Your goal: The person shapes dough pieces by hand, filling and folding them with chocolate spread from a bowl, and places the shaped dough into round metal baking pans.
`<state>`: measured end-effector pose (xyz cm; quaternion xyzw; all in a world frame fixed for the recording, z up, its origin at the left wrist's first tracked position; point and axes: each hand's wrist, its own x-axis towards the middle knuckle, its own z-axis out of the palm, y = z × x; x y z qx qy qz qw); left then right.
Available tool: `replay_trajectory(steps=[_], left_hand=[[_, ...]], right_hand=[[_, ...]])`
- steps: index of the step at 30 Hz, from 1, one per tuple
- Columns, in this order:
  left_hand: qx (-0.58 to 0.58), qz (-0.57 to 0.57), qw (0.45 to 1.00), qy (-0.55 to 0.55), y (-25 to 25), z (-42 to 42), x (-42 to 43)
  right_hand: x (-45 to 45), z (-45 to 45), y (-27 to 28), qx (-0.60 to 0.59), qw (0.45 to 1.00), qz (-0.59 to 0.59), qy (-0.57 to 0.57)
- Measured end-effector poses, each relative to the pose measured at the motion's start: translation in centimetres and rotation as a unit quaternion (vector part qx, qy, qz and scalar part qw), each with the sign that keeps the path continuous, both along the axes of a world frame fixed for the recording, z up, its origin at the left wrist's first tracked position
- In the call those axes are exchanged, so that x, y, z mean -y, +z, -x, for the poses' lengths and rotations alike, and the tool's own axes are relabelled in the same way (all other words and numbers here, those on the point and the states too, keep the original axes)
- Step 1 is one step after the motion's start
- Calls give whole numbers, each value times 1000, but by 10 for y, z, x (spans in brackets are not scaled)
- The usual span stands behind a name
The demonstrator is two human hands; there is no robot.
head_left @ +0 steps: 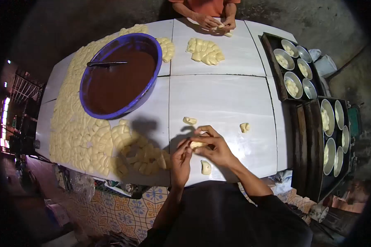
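Observation:
Between my two hands, above the white tiled table [218,99], is a small piece of pale dough [198,145]. The fingers of my right hand [214,148] curl over it from the right. My left hand [180,162] closes on it from the left, thumb and fingertips pressed against it. One dough piece [189,120] lies just beyond my hands, another dough piece [205,167] sits below my right hand, and a third dough piece [245,127] rests off to the right.
A blue basin [142,103] of brown filling [119,86] with a dark utensil [107,64] stands left. Many dough pieces [78,127] cover the table's left side. Across, a co-worker's hands [216,24] handle dough near a dough cluster [205,51]. Trays [282,84] of round tins [292,85] stand right.

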<state>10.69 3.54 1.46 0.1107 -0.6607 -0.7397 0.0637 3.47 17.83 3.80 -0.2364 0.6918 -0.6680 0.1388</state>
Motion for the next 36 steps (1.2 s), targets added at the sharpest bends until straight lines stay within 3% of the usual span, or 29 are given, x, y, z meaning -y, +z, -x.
replay_trajectory(steps=[2, 4, 5, 7, 8, 9, 10, 11, 12, 13, 14, 16, 17, 19, 20, 21, 22, 23, 24, 26, 30, 32, 33, 34, 35, 36], left_hand=[[-17, 31, 999, 24, 0, -4, -4], [-29, -52, 996, 61, -5, -9, -8], [-47, -6, 995, 85, -7, -9, -9], [-20, -27, 998, 57, 0, -10, -11], [12, -47, 998, 30, 3, -12, -12], [-77, -329, 941, -13, 5, -8, -18], [-59, -517, 853, -42, -7, -9, -11], [-24, -531, 847, -25, -6, -13, -11], [5, -545, 838, -6, -3, -12, -13], [58, -537, 841, 27, 0, -5, -16], [33, -601, 796, -69, 1, 0, -6], [-23, -553, 813, -180, 44, 29, 9], [-32, -516, 843, -148, 63, 47, 19], [-60, -628, 775, -22, 37, 104, 83], [-96, -300, 949, 21, 52, 135, 104], [-85, -106, 987, 86, 57, 166, 136], [-40, 94, 983, 150, 59, 199, 162], [-26, 318, 931, 180, 53, 217, 177], [-30, 318, 930, 181, 41, 228, 195], [213, 272, 937, -59, 35, 244, 214], [194, 296, 934, -42, 45, 225, 184], [74, 346, 929, 107, 60, 192, 141], [74, 164, 981, 68, 41, 171, 132], [114, 3, 993, 26, 44, 147, 107], [149, -159, 976, -14, 47, 125, 78], [184, -259, 945, -81, 41, 111, 62]], right_hand=[[4, -14, -6, -37, 997, -22, -70], [4, -11, -5, 4, 999, -48, -21], [3, -9, -4, 1, 999, -47, -23], [4, 3, 10, -52, 996, 61, -48], [6, 1, 9, -52, 996, 60, -46], [9, -4, 6, -93, 995, 39, 26], [12, -7, 2, -137, 986, 18, 94], [15, -8, -2, -103, 991, 10, 86], [14, -2, -16, -206, 976, -27, 71], [14, -1, -15, -76, 990, 62, 100], [16, 0, -15, 57, 979, 150, 128], [-4, 15, -46, 209, 935, 164, 234], [0, 19, -63, 162, 952, 160, 203], [3, 31, -43, 158, 959, 161, 173], [4, 35, -33, 162, 964, 165, 131], [9, 37, -30, 165, 965, 176, 98], [11, 37, -36, 164, 966, 181, 86], [11, 38, -46, 143, 972, 166, 89], [11, 39, -55, 123, 977, 152, 89], [13, 41, -68, 123, 970, 187, 94], [10, 33, -64, 145, 980, 124, 48], [13, 33, -61, 176, 978, 108, 33], [19, 33, -65, 249, 949, 191, 36], [27, 33, -66, 315, 908, 274, 37], [36, 32, -60, 415, 829, 375, 7], [35, 28, -61, 415, 829, 375, 5]])
